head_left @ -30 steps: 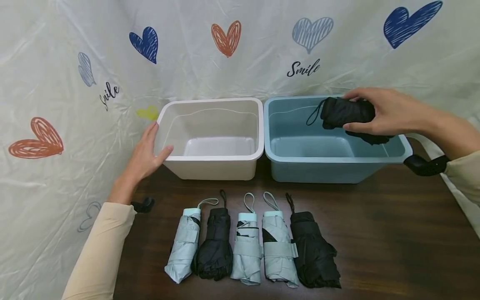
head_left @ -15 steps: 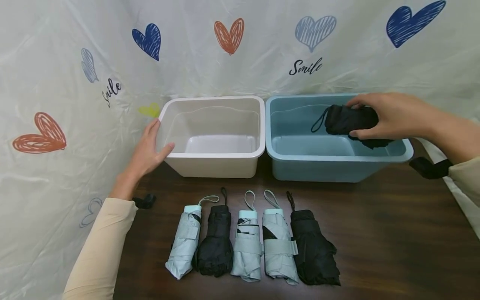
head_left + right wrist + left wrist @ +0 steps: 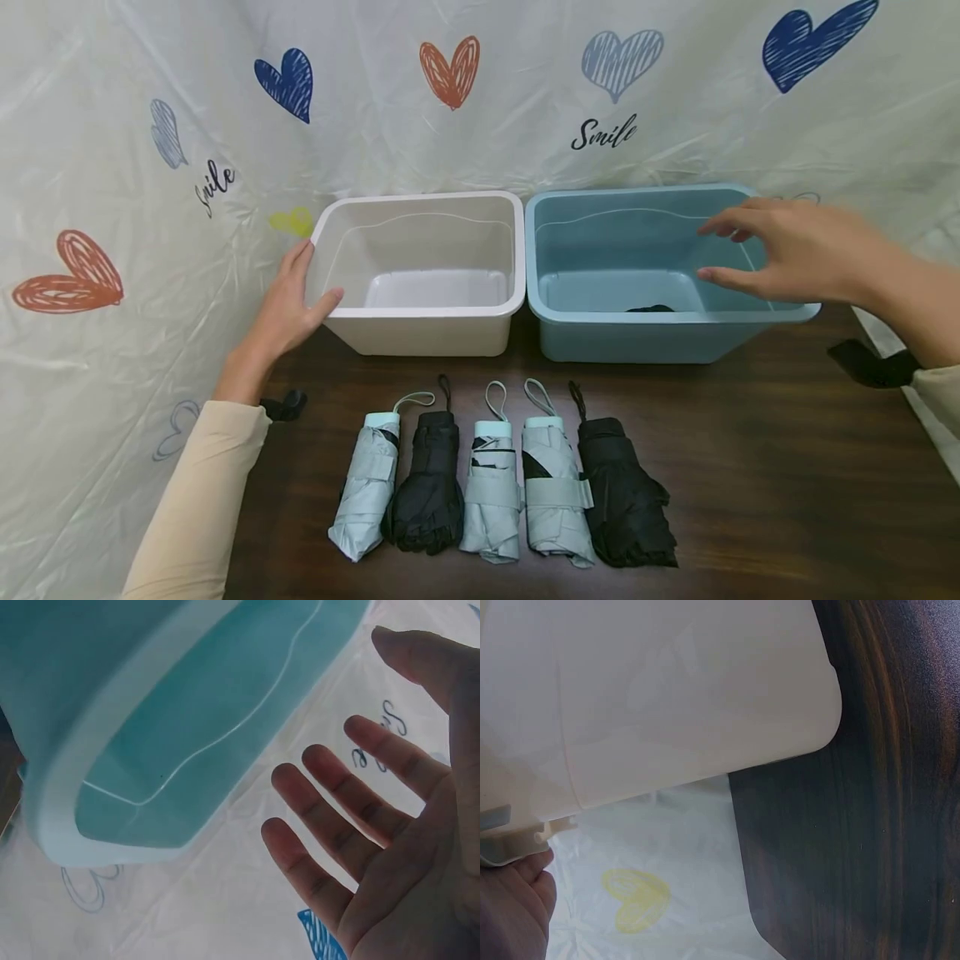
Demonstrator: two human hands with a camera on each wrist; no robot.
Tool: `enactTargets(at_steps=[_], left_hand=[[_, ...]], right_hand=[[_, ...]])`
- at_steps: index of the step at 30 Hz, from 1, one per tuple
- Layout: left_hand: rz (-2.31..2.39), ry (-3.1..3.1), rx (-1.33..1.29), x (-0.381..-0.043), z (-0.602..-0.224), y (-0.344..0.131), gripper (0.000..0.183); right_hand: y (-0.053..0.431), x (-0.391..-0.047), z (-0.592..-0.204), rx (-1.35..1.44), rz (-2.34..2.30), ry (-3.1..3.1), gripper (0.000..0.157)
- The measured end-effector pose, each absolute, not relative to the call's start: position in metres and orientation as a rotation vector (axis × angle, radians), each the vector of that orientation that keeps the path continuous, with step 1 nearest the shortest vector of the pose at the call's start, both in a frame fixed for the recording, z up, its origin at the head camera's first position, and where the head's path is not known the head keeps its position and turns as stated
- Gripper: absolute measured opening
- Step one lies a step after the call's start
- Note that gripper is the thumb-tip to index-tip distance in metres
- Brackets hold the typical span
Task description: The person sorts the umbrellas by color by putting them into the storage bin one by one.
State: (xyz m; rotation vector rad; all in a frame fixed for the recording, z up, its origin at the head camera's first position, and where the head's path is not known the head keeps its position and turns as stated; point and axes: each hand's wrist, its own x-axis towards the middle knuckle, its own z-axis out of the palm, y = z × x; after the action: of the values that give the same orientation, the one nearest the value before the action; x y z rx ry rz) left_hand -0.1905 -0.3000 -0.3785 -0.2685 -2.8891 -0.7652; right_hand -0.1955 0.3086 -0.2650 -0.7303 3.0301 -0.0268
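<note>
My right hand (image 3: 806, 246), holding nothing, hovers over the right end of the blue bin (image 3: 622, 318), its fingers and thumb spread apart in the right wrist view. A black sliver of the folded umbrella (image 3: 651, 309) shows inside that bin behind the front wall, the rest hidden. My left hand (image 3: 285, 308) rests at the left rim of the off-white bin (image 3: 420, 313), thumb over the front corner. In the left wrist view its fingers (image 3: 532, 866) touch beneath the rim. The off-white bin's visible floor is bare.
Folded umbrellas lie in a row on the dark wooden table (image 3: 750, 467): light grey (image 3: 365, 492), black (image 3: 426, 492), light grey (image 3: 492, 500), light grey (image 3: 557, 500) and black (image 3: 628, 500). A white sheet (image 3: 525, 100) with printed hearts hangs behind the bins.
My right hand has let go of the black folded umbrella, which has dropped into the blue bin, and has drawn slightly right. My left hand has stayed at the off-white bin.
</note>
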Motion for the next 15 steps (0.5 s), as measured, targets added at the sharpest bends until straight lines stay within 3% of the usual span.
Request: enactTargets(at_steps=[15], left_hand=[[-0.757,-2.871,-0.278,-0.191,-0.381,-0.301,0.090]], right_hand=[[0.296,-0.148,-0.280,-0.611,-0.190,3.150,0.070]])
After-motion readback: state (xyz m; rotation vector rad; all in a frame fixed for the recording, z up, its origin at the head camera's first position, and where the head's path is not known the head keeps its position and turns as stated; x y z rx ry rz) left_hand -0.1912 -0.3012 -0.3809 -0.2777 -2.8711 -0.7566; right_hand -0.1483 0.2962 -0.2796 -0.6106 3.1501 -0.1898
